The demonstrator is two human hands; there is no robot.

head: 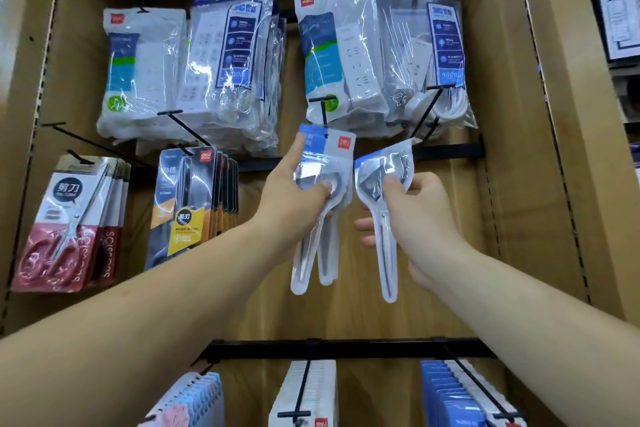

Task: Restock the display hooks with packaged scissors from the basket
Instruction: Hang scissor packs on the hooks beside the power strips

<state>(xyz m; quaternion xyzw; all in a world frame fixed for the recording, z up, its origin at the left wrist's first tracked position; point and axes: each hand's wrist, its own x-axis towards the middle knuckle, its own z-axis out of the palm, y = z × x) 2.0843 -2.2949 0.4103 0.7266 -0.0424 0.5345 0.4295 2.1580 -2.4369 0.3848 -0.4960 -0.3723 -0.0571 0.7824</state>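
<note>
My left hand [294, 204] grips a small bunch of white packaged scissors [323, 163] whose blue-and-white header sits at the tip of a black display hook [323, 114] in the middle of the wall. Whether the hook passes through the header hole is unclear. My right hand [412, 215] pinches one more white scissors pack [384, 177] just right of the bunch, its top bent and pointing up toward a second hook [431, 107]. No basket is in view.
Bagged power strips [363, 55] hang above both hooks. Red-handled scissors cards [65, 222] and black-and-yellow scissors cards [190, 204] hang at left. A lower black rail [346, 347] carries hooks with more packs. Cardboard-brown panels [540, 149] close in both sides.
</note>
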